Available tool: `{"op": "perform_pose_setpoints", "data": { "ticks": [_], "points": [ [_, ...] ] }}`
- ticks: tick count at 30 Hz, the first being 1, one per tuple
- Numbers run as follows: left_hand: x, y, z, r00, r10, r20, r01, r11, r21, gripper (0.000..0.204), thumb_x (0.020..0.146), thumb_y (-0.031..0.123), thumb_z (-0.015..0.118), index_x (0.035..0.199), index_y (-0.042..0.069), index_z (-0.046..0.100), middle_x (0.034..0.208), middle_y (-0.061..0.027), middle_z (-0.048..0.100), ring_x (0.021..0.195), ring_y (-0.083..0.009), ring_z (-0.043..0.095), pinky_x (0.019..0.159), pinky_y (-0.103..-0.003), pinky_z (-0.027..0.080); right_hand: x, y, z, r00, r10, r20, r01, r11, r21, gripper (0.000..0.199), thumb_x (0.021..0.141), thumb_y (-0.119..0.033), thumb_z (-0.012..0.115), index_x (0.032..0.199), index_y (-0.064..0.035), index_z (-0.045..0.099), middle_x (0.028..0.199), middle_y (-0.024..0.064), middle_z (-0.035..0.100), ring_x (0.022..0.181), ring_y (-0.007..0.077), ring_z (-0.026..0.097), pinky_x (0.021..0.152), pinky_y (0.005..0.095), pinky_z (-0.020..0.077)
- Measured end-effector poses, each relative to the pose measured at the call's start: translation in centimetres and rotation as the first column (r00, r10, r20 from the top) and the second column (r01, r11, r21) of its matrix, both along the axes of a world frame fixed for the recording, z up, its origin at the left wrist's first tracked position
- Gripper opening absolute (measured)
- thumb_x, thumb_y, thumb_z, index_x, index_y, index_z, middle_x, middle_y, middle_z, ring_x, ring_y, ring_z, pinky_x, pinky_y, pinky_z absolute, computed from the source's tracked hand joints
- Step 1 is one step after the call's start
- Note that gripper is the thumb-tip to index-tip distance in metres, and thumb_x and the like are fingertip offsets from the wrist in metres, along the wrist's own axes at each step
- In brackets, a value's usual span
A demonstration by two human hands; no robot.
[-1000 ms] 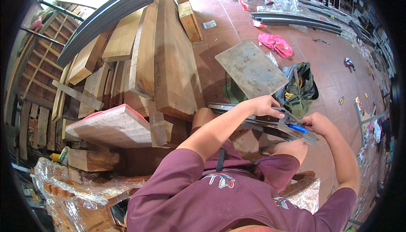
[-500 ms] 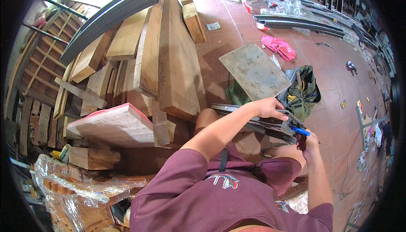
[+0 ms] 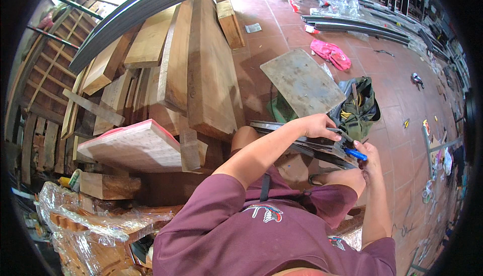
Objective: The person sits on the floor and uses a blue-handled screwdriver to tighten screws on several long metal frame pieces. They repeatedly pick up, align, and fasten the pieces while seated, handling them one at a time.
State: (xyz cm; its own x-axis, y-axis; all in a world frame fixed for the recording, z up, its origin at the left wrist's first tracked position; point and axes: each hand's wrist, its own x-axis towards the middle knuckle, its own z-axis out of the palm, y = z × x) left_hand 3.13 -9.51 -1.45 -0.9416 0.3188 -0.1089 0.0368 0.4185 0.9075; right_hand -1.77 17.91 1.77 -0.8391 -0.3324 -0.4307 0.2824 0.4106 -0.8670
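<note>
Across my lap lies a bundle of long, dark metal strips [image 3: 322, 151], their right ends between my hands. My left hand [image 3: 320, 126] reaches over from the left, thumb and fingers closed on the end of a dark strip. On the right, my right hand [image 3: 371, 161] is closed around a small tool with a blue handle [image 3: 356, 154], close against the strip ends. Its fingertips touch a dark piece near my left fingers. The tool's working end is hidden among the strips, so its kind cannot be made out.
Thick wooden planks [image 3: 214, 70] are stacked at the left, beside a pink-edged white board [image 3: 133, 148]. Beyond my hands lie a worn flat board [image 3: 303, 82], an open green bag [image 3: 358, 107] and a pink cloth [image 3: 331, 55]. Dark metal lengths [image 3: 357, 28] lie at the far right.
My right hand has moved slightly up, its fingers now lifted toward the strip end by my left hand. The blue-handled tool has tilted and shifted a little. My left hand stays nearly in place.
</note>
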Motion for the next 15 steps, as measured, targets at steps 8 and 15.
{"op": "perform_pose_setpoints", "data": {
  "ticks": [8,15],
  "points": [
    [0.0,-0.4,-0.1,1.0,0.01,0.004,-0.01,1.0,0.018,0.059,0.082,0.055,0.073,0.108,0.002,0.075,0.094,-0.0134,0.075,0.087,-0.0245,0.068,0.083,-0.039,0.051,-3.4,-1.3,0.8,0.889,0.294,-0.352,-0.242,0.952,0.186,0.033,0.085,-0.028,0.079,0.08,-0.0015,0.061,0.064,-0.0025,0.053,0.059,0.0069,0.044,0.052,0.0271,0.0355],
    [-0.5,0.0,-0.1,1.0,0.017,-0.002,-0.017,1.0,-0.006,0.06,0.081,0.055,0.075,0.109,0.002,0.075,0.09,-0.0135,0.074,0.083,-0.0239,0.067,0.079,-0.039,0.051,-3.0,-3.5,4.5,0.733,0.406,-0.546,-0.337,0.914,0.228,0.03,0.084,-0.025,0.078,0.082,-0.001,0.061,0.063,0.0027,0.054,0.059,0.0098,0.047,0.054,0.0305,0.038]
  ]
}}
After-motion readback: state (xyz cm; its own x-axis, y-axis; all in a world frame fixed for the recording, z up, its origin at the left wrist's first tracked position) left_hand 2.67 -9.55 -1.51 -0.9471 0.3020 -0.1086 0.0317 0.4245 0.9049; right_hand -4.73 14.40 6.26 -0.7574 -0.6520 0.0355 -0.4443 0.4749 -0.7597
